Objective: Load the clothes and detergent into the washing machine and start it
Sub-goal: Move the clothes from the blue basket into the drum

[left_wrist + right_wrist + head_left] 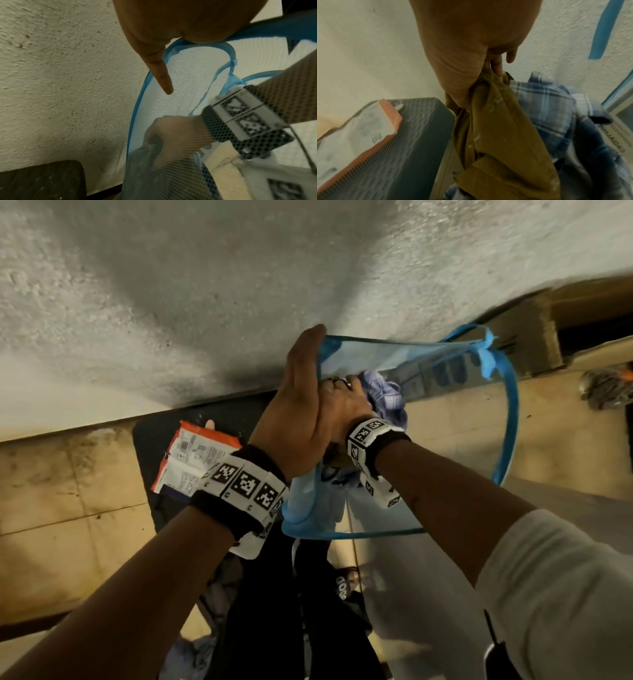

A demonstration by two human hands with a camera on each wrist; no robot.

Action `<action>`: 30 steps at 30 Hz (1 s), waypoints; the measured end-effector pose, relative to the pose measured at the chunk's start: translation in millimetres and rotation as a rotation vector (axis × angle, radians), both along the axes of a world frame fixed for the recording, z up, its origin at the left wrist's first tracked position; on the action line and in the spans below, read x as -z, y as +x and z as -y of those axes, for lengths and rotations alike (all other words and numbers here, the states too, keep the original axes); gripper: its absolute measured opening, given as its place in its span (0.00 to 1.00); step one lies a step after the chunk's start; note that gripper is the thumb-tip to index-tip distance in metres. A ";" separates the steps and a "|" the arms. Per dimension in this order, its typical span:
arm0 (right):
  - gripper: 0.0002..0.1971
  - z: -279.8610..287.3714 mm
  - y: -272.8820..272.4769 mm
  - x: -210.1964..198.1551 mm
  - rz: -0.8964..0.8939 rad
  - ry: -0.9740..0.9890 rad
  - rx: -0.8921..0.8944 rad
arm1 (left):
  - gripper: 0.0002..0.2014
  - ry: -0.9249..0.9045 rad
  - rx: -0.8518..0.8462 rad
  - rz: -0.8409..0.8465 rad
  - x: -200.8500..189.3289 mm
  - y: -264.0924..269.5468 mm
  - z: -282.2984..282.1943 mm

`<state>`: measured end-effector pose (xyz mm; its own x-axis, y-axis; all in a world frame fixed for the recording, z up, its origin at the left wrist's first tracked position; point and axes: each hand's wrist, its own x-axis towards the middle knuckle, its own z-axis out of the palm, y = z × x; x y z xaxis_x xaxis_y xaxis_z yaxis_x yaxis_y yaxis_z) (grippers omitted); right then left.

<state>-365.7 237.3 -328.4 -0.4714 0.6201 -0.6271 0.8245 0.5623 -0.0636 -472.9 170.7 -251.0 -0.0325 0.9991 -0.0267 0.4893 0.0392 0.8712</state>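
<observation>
A blue mesh hamper (512, 419) hangs tilted in front of me. My left hand (298, 412) pinches its rim (137, 101), one finger straight along the outside of the mesh. My right hand (346, 402) reaches inside the hamper and grips a brown garment (496, 135). A blue plaid shirt (547, 102) lies bunched right beside that garment. In the left wrist view the right hand (171, 132) shows through the mesh. An orange and white detergent packet (195, 460) lies on a dark ribbed stool (154, 433) to the left.
A rough plastered wall (171, 285) stands close ahead over a tiled floor (51, 491). A cardboard box (531, 337) sits behind the hamper at the right. My legs in black trousers (267, 611) are below, with cloth on the floor (191, 652).
</observation>
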 end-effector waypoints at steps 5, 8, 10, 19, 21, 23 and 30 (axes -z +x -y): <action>0.21 -8.7 17.6 -50.1 -0.018 0.052 -0.008 | 0.28 -0.068 -0.074 -0.043 -9.2 -3.8 -12.4; 0.20 -14.2 32.7 -83.6 -0.059 0.060 0.075 | 0.28 -0.129 -0.096 -0.088 -19.1 -4.9 -16.9; 0.21 -17.3 43.4 -111.6 -0.093 0.034 0.148 | 0.28 -0.188 -0.109 -0.109 -25.4 -4.6 -17.3; 0.23 -20.6 83.1 -232.1 -0.236 0.045 0.295 | 0.34 -0.425 -0.060 -0.172 -57.0 -7.6 -26.5; 0.24 -20.1 93.3 -253.9 -0.286 0.069 0.292 | 0.34 -0.405 -0.029 -0.195 -63.9 -9.0 -28.1; 0.24 -16.7 102.5 -274.6 -0.315 0.089 0.307 | 0.34 -0.375 -0.006 -0.192 -70.5 -9.7 -25.9; 0.25 14.0 134.8 -337.6 -0.490 0.146 0.394 | 0.35 -0.380 0.000 -0.142 -107.3 1.6 1.2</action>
